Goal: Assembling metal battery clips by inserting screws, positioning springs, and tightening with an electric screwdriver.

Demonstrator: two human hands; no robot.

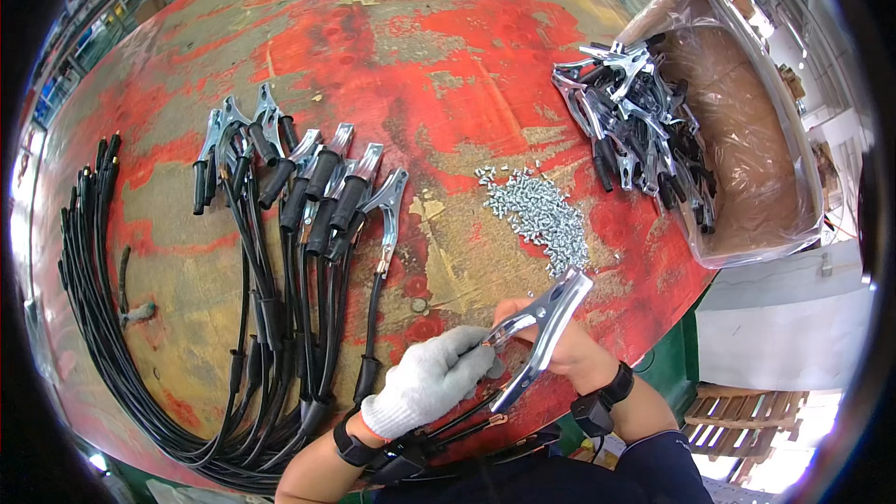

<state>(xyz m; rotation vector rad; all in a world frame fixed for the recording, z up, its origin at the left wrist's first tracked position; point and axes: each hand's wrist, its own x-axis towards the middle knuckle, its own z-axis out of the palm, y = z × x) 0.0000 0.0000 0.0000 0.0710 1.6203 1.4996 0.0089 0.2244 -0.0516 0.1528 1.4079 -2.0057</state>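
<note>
Worn red tabletop (pixel 448 65) lies below. Left hand (pixel 434 378) grips the metal clamp (pixel 553 317); right hand (pixel 576 347) closure is indeterminable. Loose pinching could drop the metal clamp.

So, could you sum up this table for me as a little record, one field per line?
Left hand: white glove, fingers at a metal clamp; exact grip partly hidden
Right hand: ungloved, holding that clamp
Cables: black, curved bundle at left, several with clamps attached
Fasteners: small, silvery, loose pile
Clamp heap: at the box's left side
Box: cardboard, lined with clear plastic
Table: worn, red and brownish
</note>
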